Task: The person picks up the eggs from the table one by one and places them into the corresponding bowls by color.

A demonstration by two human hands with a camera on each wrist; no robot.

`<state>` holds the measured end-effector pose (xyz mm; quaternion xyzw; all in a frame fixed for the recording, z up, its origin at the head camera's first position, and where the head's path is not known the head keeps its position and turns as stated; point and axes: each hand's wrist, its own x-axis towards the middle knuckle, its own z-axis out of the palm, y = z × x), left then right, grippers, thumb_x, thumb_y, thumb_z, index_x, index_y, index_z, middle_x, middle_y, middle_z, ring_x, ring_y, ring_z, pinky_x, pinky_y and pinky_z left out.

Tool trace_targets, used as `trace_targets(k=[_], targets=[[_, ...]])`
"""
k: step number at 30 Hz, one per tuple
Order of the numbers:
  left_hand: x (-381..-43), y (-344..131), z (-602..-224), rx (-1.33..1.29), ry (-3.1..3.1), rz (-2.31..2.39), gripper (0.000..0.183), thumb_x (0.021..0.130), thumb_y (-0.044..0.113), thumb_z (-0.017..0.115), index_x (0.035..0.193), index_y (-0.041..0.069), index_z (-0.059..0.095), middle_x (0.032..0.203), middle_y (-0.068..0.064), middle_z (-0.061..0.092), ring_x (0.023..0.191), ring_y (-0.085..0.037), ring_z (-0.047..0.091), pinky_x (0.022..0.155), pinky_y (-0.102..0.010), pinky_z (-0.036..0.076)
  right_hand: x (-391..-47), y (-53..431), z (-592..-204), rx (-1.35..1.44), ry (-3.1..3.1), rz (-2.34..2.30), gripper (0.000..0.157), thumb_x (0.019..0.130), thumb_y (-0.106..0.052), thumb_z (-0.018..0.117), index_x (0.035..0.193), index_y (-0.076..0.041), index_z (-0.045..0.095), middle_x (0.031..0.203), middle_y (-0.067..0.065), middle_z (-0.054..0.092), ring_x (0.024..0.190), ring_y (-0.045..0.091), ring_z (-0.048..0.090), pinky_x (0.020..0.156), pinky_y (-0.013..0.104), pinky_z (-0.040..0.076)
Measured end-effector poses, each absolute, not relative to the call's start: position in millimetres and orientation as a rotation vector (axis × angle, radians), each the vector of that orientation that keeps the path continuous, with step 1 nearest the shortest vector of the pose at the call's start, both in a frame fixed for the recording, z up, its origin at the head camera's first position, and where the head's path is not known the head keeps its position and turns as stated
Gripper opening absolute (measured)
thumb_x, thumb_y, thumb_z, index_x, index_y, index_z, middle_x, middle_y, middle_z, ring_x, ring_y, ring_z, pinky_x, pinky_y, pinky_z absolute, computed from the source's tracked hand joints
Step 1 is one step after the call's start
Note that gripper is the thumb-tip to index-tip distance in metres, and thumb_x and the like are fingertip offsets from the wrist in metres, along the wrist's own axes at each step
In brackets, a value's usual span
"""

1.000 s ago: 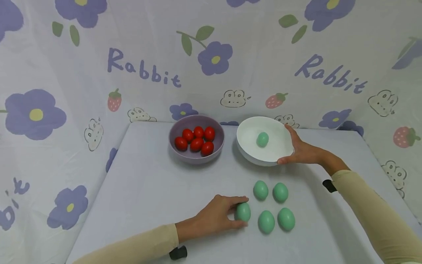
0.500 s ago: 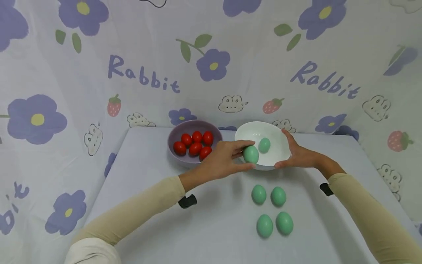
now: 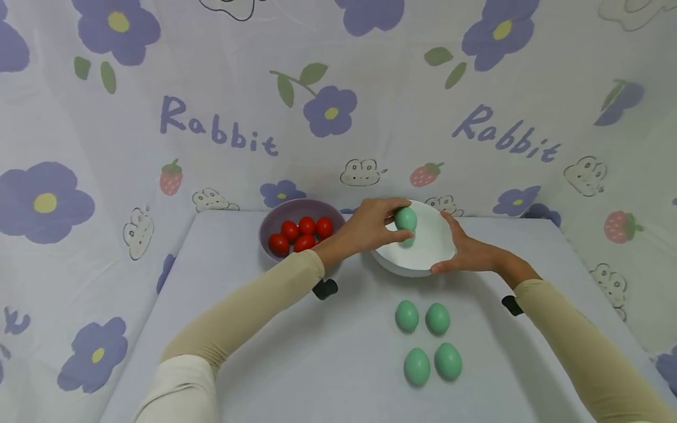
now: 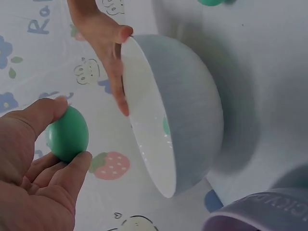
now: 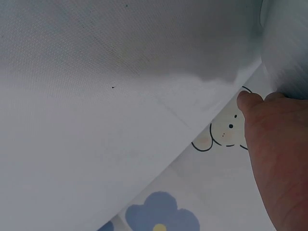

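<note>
My left hand (image 3: 370,226) pinches a green egg (image 3: 406,217) between thumb and fingertips, held over the white bowl (image 3: 418,271). Another green egg (image 3: 408,241) lies inside the bowl, partly covered by the held one. In the left wrist view the held egg (image 4: 68,135) shows clearly, off to the side of the bowl's rim. My right hand (image 3: 471,254) grips the bowl's right side, thumb at the near rim and fingers at the far rim. Several green eggs (image 3: 417,367) lie on the table in front of the bowl.
To the left of the white bowl stands a purple bowl (image 3: 263,235) with several red eggs (image 3: 289,230), partly hidden by my left hand and forearm. A patterned cloth (image 3: 222,170) hangs behind the white table (image 3: 338,364).
My left hand has lifted one green egg from the table and carried it up and forward over the white bowl. The right hand keeps its grip on the bowl.
</note>
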<state>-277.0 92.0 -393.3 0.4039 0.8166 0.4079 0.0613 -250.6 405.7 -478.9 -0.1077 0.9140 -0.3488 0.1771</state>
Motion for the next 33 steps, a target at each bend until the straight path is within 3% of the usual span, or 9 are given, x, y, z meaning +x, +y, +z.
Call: trace_targets(k=[7,14,21,33], targets=[[-295,101,-407,1.137,2.520,1.093,0.067,0.094,0.024,0.084,0.151,0.001,0.056,0.149,-0.012,0.062,0.131,-0.021,0.064,0.107,-0.024,0.051,-250,404,-477,-0.292,2.584,-0.987,0.140,0.086,-0.039,0.088,0.165,-0.023,-0.026,0.173,0.026,-0.015,0.157,0.055,0.006,0.119,0.077,0.020],[-309,107,-426,1.088,2.607,0.923,0.066,0.096,0.027,0.081,0.151,0.001,0.055,0.142,-0.012,0.066,0.120,-0.022,0.064,0.106,-0.028,0.052,-250,404,-477,-0.265,2.593,-0.973,0.140,0.085,-0.042,0.089,0.165,-0.023,-0.024,0.173,0.026,-0.011,0.157,0.054,0.010,0.120,0.075,0.021],[-316,120,-442,0.998,2.667,0.808,0.065,0.095,0.023,0.083,0.151,0.003,0.057,0.148,-0.010,0.063,0.134,-0.023,0.058,0.115,-0.031,0.046,-248,404,-477,-0.254,2.588,-0.985,0.141,0.084,-0.039,0.089,0.166,-0.023,-0.024,0.174,0.025,-0.010,0.157,0.055,0.009,0.120,0.075,0.020],[-325,141,-459,0.993,2.718,0.567,0.064,0.095,0.020,0.082,0.152,0.005,0.056,0.147,-0.008,0.063,0.136,-0.022,0.056,0.119,-0.033,0.042,-247,405,-475,-0.236,2.596,-0.993,0.142,0.083,-0.042,0.090,0.165,-0.026,-0.024,0.174,0.025,-0.009,0.157,0.053,0.010,0.121,0.075,0.019]])
